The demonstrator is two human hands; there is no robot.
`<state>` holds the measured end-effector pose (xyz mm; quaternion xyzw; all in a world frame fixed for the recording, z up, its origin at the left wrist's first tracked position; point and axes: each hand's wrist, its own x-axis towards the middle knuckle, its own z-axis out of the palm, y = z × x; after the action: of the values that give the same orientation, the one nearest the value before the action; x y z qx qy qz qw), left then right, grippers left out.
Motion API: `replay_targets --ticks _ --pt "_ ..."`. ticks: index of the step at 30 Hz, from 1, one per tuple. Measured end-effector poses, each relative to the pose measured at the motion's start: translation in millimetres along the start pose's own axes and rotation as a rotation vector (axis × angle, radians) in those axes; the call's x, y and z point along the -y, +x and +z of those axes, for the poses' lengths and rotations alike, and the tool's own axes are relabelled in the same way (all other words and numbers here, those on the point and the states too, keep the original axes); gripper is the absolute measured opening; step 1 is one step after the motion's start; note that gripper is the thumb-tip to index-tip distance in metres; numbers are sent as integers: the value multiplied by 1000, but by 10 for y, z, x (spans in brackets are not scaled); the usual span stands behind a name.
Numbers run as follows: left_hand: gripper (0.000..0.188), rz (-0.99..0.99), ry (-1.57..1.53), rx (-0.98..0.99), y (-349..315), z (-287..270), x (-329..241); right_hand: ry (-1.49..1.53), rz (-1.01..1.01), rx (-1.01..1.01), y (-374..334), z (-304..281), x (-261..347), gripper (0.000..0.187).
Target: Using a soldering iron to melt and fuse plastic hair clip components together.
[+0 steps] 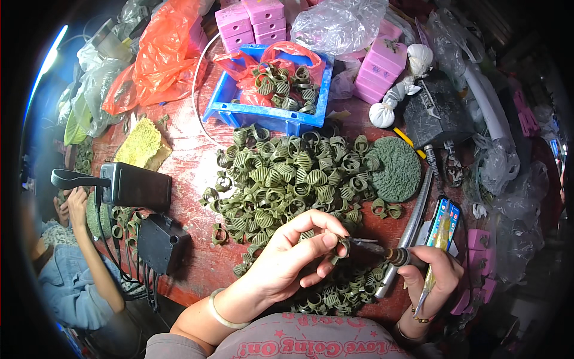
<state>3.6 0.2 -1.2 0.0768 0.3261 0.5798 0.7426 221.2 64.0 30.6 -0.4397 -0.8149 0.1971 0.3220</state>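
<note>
My left hand (299, 256) pinches one green ring (342, 246); at its three o'clock, my right hand (441, 270), curled, holds a pen tool (398, 256) and a thin stick (428, 282). More rings (317, 178) lie toward twelve.

On the table (185, 179) before me lies a heap of rings (283, 173), with a bin (257, 115) behind it and more rings (309, 94) in that. A box (140, 185) stands left of the heap, a sponge (140, 143) behind the box; a pad (393, 169) lies right, a phone (452, 216) nearer my right hand (435, 275).
</note>
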Motion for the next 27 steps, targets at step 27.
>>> replay_targets --ticks 27 --pt "9 6 -84 78 -2 -31 11 10 -19 -7 -6 -13 -11 50"
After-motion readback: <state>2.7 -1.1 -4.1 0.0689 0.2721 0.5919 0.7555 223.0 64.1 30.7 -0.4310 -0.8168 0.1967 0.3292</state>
